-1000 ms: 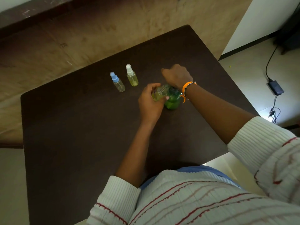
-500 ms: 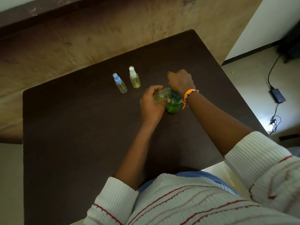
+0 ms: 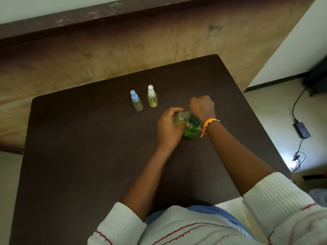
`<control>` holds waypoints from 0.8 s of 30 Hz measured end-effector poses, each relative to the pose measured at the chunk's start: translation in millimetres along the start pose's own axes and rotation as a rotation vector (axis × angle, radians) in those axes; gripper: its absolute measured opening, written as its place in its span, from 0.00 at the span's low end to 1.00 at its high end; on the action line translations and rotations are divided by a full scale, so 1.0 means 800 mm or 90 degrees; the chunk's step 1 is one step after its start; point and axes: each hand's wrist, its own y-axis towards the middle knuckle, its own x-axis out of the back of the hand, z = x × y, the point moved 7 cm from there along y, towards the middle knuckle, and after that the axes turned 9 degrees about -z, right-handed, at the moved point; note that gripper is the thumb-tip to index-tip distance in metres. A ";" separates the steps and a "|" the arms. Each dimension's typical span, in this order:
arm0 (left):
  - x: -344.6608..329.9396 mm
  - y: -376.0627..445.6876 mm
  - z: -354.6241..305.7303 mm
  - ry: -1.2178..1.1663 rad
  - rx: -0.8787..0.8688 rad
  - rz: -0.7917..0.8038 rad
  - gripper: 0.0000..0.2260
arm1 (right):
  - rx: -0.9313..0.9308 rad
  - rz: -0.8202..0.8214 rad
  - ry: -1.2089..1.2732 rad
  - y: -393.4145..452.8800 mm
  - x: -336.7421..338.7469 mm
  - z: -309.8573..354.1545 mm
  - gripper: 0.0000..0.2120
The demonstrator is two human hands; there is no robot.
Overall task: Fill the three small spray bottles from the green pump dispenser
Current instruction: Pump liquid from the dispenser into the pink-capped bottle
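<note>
Left hand (image 3: 168, 129): fingers curled round a small clear uncapped spray bottle with yellow-green liquid (image 3: 180, 119), held tilted, its threaded neck against the top of the green translucent plastic pump dispenser (image 3: 191, 129). Right hand (image 3: 202, 106): fist closed over the dispenser's pump head, knuckles up; what the fingers hold underneath can't be seen. Orange beaded wristband (image 3: 209, 122) on that wrist. Dispenser stands on the dark brown surface (image 3: 88, 156), mid-right. Further back and left, two capped bottles upright, side by side, apart: small clear blue-capped spray bottle (image 3: 136, 101) and small white-capped spray bottle with yellowish liquid (image 3: 152, 97). Black power adapter with cable (image 3: 301, 129) on the floor, right.
</note>
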 end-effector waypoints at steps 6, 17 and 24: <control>0.002 0.000 0.000 0.007 -0.005 -0.004 0.20 | 0.024 0.016 -0.026 -0.001 -0.001 0.004 0.17; -0.002 -0.002 0.002 0.002 0.001 -0.008 0.19 | 0.057 -0.034 -0.048 -0.001 0.004 0.006 0.10; 0.006 0.002 0.001 0.003 0.001 -0.007 0.20 | 0.035 0.076 -0.065 -0.003 -0.006 0.011 0.25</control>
